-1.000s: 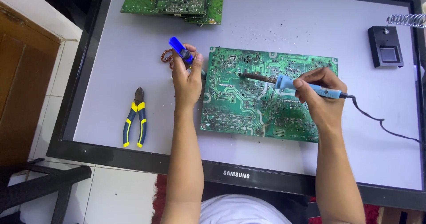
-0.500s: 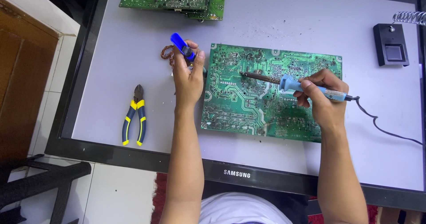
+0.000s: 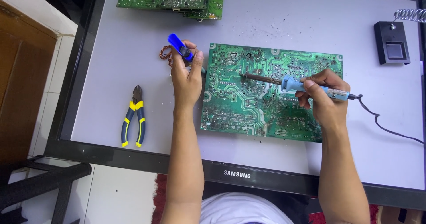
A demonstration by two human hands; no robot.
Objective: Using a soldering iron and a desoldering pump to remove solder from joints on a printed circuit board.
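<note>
Two hands at work: right hand (image 3: pixel 326 100) pinches a blue-handled soldering iron (image 3: pixel 306 87), dark metal tip on the flat green board (image 3: pixel 266 95) lying on the pale matte surface (image 3: pixel 310 24); left hand (image 3: pixel 186 79) pinches a glossy blue spool (image 3: pixel 179 46) beside the board's left edge.

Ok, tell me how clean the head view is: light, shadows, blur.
Head view: even, soft daylight, only faint shadows under the left hand and right hand; sharp on the green circuit board and blue-handled soldering iron; no glare; mild wide-angle bending along the black screen frame.
</note>
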